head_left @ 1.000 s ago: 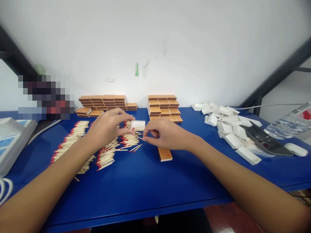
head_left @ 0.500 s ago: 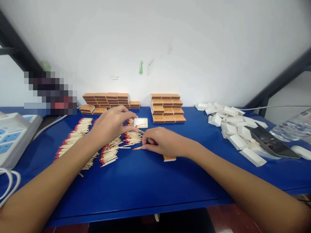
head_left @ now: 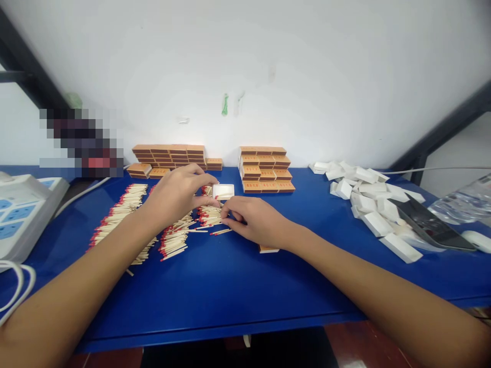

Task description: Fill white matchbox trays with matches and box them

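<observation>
My left hand [head_left: 179, 193] grips the left side of a small white matchbox tray [head_left: 227, 189] between thumb and fingers. At least one match lies inside along the tray's near side. Close against the tray's near edge is my right hand [head_left: 256, 219], its fingers curled inward; whatever sits at the fingertips is too small to make out. Below both hands spreads a pile of red-tipped matches [head_left: 209, 219]. A few stray matches [head_left: 221, 232] lie just under my right fingertips. An orange matchbox [head_left: 268, 250] is partly hidden behind my right wrist.
Stacked matchboxes [head_left: 169, 153] stand by the wall at left, with another stepped stack [head_left: 264, 174] right of centre. More matches [head_left: 118, 212] lie in rows at left. White empty trays [head_left: 368, 194], a phone [head_left: 427, 225] and a clear plastic item [head_left: 464, 202] are at right; a power strip [head_left: 23, 220] is far left.
My right hand has moved slightly up and left, from the stray matches to the tray's near edge. My left hand still grips the tray. The view has shifted slightly.
</observation>
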Demonstrator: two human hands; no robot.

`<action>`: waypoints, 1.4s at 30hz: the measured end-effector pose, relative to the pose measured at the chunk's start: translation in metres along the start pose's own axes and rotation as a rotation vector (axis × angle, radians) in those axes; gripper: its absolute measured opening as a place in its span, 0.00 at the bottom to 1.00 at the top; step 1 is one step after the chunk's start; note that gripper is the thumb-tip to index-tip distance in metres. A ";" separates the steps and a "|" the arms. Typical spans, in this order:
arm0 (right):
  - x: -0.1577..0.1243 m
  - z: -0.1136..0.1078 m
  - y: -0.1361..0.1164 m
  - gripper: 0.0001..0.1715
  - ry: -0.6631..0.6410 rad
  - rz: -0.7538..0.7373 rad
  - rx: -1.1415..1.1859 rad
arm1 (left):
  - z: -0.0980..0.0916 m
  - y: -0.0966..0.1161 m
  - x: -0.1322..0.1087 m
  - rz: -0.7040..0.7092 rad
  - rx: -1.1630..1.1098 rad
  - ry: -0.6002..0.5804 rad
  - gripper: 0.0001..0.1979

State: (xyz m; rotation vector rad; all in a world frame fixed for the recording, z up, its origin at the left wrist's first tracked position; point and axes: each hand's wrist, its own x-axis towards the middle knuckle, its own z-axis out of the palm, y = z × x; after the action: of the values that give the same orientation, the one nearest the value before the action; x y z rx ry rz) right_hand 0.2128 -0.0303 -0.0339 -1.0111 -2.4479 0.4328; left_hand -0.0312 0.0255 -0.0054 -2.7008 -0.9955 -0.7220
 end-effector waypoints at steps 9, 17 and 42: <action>-0.001 -0.005 0.000 0.05 -0.111 0.050 -0.062 | -0.001 0.001 0.001 0.004 0.017 -0.008 0.23; -0.002 -0.016 -0.008 0.06 -0.170 0.021 -0.071 | -0.001 0.000 0.001 -0.004 0.045 -0.027 0.24; -0.003 -0.022 -0.020 0.07 -0.256 0.145 -0.108 | 0.003 -0.003 0.000 0.027 0.051 -0.023 0.25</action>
State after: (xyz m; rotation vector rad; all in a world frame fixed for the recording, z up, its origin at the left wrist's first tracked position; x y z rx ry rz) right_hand 0.2145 -0.0433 -0.0072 -1.2527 -2.6573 0.5102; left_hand -0.0323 0.0288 -0.0078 -2.6796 -0.9670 -0.6532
